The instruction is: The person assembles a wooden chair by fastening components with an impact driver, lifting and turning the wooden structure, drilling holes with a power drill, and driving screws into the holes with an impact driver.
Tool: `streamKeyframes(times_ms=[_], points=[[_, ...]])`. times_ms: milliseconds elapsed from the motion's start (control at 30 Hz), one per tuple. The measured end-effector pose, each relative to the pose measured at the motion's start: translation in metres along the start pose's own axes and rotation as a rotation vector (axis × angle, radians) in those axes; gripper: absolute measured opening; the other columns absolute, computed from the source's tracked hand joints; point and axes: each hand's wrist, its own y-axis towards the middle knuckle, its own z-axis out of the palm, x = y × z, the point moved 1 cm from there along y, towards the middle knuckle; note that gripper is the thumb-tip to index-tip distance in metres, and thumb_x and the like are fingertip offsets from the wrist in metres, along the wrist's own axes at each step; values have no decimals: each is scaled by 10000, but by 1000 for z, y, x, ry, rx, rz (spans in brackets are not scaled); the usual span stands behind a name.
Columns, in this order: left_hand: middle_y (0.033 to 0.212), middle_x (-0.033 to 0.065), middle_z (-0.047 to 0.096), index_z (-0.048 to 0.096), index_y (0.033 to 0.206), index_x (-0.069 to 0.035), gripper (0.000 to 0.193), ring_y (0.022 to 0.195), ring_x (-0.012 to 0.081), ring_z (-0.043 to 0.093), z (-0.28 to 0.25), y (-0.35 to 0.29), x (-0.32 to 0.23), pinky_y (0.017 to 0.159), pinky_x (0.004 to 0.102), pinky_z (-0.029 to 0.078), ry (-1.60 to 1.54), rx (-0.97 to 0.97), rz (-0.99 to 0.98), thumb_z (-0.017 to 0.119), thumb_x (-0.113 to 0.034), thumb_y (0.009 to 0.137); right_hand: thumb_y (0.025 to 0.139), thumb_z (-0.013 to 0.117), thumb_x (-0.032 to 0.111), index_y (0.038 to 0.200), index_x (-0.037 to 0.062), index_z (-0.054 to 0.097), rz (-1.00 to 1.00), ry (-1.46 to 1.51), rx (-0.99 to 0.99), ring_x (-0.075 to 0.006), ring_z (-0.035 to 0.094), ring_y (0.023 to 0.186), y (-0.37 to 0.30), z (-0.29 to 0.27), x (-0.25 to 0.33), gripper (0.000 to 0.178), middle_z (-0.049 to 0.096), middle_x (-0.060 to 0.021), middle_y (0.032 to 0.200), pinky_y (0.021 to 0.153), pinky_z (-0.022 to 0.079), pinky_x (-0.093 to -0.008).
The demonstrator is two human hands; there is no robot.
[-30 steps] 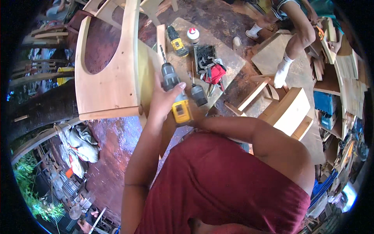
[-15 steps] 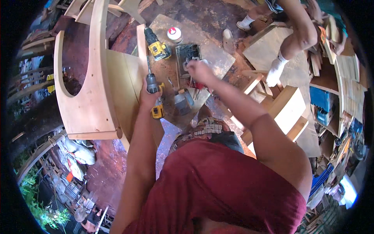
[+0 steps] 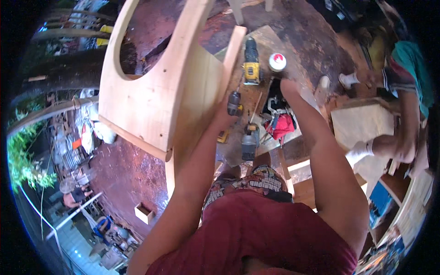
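My left hand (image 3: pixel 225 120) grips the handle of a dark grey and yellow cordless drill (image 3: pixel 234 102), whose nose points up along the edge of a pale wooden furniture piece (image 3: pixel 156 91) with a curved cut-out. My right hand (image 3: pixel 288 86) is stretched forward over a plywood board (image 3: pixel 263 39), just below a white can with a red lid (image 3: pixel 277 61). Its fingers are hidden behind the wrist. A second yellow drill (image 3: pixel 250 64) lies on the board left of the can. A black and red tool bundle (image 3: pixel 279 121) lies under my right forearm.
A dark grey power tool (image 3: pixel 250 143) lies near the board's front edge. Another person in a teal shirt (image 3: pixel 408 68) and white socks (image 3: pixel 362 149) sits at the right among wooden boxes (image 3: pixel 362 121). A small open wooden box (image 3: pixel 144 213) stands on the reddish floor.
My right hand has left the drill and reached forward across the board to beside the white can. My left hand keeps the drill against the wooden piece. The view has shifted closer.
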Motion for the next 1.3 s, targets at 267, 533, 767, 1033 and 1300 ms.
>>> streamKeyframes(times_ms=[267,533,767,1033,1300], points=[[1360,221,428,170,1491,-121,1010,1263,353,431,9,-4,20,1057,383,348,128,-111,-42,746,-83,661,841,492,121,947,72,674,66,-2,-103,-318,662,929,-8,-25,0,216,686,-155,973,808,499,-436],[1424,233,368,142,1478,-29,981,1319,337,374,-7,-17,6,1094,378,298,34,-96,-2,741,-106,704,702,632,97,962,106,684,-267,279,-138,-302,654,838,-32,-19,-29,265,681,-142,897,773,520,-395],[1392,225,411,179,1470,-37,960,1298,350,400,-6,-30,-21,1079,385,320,209,-99,-57,752,-123,705,740,645,76,889,63,672,-218,944,-442,-202,643,765,-66,-16,-29,152,674,-103,857,727,504,-326],[1133,131,630,555,1238,-14,472,1019,202,604,15,-70,-94,863,331,480,-169,-62,170,706,-145,810,801,713,124,913,35,619,-441,1437,-4,-86,568,773,-180,-69,72,172,614,4,831,695,476,-249],[844,33,672,673,988,-7,182,802,93,614,-11,-146,-88,715,273,496,-281,142,-42,657,-131,856,900,591,83,1097,11,571,-179,1635,531,-147,641,794,-256,-97,102,211,634,-41,831,719,538,-271]])
